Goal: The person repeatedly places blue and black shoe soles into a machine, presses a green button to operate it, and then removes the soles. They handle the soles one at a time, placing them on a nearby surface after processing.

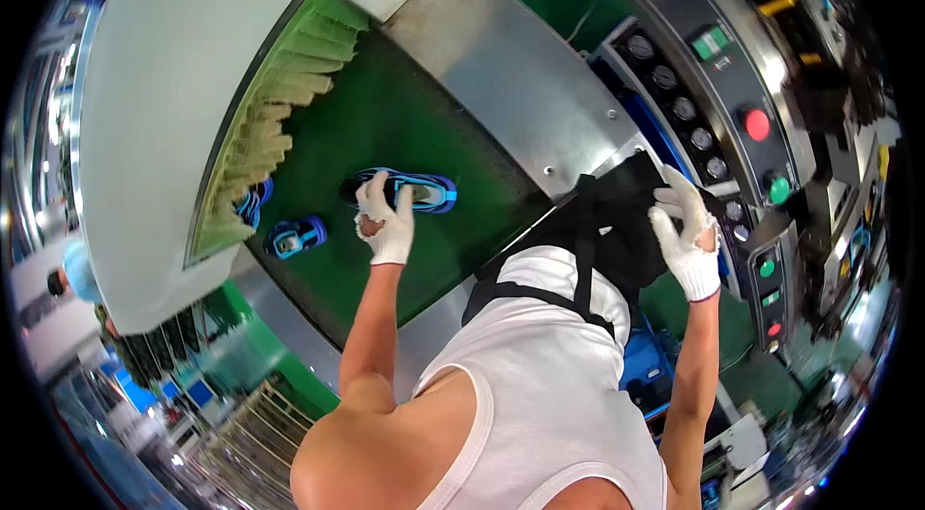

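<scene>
My left hand (387, 226), in a white knit glove with a hole in it, reaches over the green belt (385, 125). Its bent fingers and thumb grip the top of a black and blue shoe (438, 194) around the opening; the palm side is hidden. My right hand (689, 235), gloved likewise, is held out at the right beside the control panels, fingers apart and nothing in it. To the left on the belt sits a second black and blue shoe (296, 236). Another blue shoe (254, 204) is partly under the pale green fringe curtain (279, 110).
A large white machine housing (173, 105) rises behind the curtain. Bare metal plate (520, 67) borders the belt's far right side. At the right stand dark panels with gauges (665, 77), a red button (756, 124) and green buttons (778, 189). A rack (255, 443) stands at lower left.
</scene>
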### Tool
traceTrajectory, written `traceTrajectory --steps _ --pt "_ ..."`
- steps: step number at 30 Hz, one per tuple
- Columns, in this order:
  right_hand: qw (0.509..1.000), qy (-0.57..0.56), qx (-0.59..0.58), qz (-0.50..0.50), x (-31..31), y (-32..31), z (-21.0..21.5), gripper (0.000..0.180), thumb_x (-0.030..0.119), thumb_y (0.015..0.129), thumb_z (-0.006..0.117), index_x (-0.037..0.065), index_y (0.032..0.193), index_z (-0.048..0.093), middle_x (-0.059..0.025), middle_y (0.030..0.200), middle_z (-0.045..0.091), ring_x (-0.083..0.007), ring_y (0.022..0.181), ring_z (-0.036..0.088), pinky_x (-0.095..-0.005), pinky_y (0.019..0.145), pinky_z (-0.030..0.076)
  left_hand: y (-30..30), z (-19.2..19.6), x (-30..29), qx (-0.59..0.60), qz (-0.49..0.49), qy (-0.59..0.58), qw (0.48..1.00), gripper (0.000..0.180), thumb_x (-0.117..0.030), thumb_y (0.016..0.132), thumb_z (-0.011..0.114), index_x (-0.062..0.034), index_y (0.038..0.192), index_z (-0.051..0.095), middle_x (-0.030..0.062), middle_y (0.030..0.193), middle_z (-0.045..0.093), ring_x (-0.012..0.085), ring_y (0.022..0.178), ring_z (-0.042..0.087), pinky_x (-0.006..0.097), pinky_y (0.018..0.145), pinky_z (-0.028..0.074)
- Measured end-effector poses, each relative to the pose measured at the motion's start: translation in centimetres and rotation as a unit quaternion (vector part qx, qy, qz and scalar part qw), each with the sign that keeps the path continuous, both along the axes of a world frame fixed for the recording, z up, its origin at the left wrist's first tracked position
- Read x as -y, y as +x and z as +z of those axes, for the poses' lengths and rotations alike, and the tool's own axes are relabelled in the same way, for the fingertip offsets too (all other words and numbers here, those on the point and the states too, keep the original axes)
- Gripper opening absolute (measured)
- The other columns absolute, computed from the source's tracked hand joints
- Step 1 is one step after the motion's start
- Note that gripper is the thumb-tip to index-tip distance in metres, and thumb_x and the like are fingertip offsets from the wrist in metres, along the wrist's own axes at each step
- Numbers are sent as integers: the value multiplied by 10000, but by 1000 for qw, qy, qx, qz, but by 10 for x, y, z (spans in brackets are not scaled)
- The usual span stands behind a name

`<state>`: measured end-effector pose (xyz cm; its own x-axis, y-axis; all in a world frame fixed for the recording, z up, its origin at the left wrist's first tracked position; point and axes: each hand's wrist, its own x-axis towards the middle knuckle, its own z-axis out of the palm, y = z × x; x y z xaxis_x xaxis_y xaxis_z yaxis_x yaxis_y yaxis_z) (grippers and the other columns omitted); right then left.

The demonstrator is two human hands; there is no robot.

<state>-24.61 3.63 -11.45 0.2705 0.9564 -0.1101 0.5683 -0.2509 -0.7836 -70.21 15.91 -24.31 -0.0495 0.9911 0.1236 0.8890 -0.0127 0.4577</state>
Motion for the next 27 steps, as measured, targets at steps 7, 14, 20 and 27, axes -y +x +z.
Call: traceTrajectory --steps 7,14,20,27 --pt "992 38 -114 -41 26 -28 -2 593 110 904 798 -8 1443 580 -216 1383 652 -307 1107 740 -389 944 608 35 50 -83 4 -125 -24 992 294 -283 1057 538 -70 1093 738 149 1118 704 352 979 698 444 871 535" --pt "986 165 13 -26 17 -58 19 824 493 869 818 -13 1462 550 -254 1454 586 -434 1382 534 -500 1164 440 213 110 -61 309 -269 -124 904 519 -375 1161 376 10 1112 721 92 979 727 171 862 651 336 798 522" --pt "960 185 26 -210 110 -31 55 745 428 883 805 -28 1429 583 -253 1413 620 -418 1330 585 -473 1120 484 361 162 -5 328 -423 -229 813 543 -410 1180 355 -10 1111 717 85 963 732 152 858 667 321 814 548" --pt "898 10 80 -434 222 -44 65 845 477 863 795 30 1517 501 -210 1576 521 -366 1449 519 -489 1205 414 458 226 153 75 -849 19 522 179 -273 981 709 -102 1020 745 122 903 680 306 801 709 398 700 557"
